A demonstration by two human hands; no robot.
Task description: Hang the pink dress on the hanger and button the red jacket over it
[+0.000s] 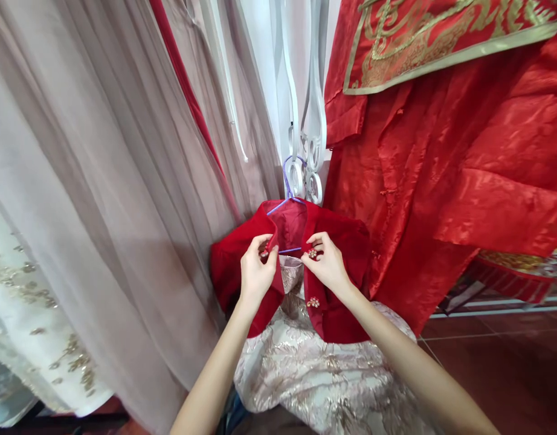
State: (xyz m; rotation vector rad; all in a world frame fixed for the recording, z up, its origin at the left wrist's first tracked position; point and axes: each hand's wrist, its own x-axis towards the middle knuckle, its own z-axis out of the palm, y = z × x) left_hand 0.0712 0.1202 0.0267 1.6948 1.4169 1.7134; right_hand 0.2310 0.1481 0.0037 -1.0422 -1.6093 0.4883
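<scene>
A short red velvet jacket (pixel 342 278) hangs on a thin purple hanger (pixel 289 181), its front parted. My left hand (pixel 257 266) pinches the jacket's left-side front edge near the collar, at a small ornamental button. With thumb and fingers closed, my right hand (pixel 326 260) grips the opposite front edge beside a jewelled flower-shaped button (pixel 312 254). Lower on that same edge sits another flower button (pixel 313 302). Below and behind the jacket spreads a pale brocade dress (pixel 324 368) with a gold and pink floral pattern.
A white scrolled metal frame (pixel 315 151) rises behind the hanger. Sheer greyish-pink curtains (pixel 101 151) drape along the left, in front of a white gown (pixel 38 338) with gold trim. Red satin garments (pixel 441 157) with gold embroidery hang at right above a reddish tiled floor (pixel 509 368).
</scene>
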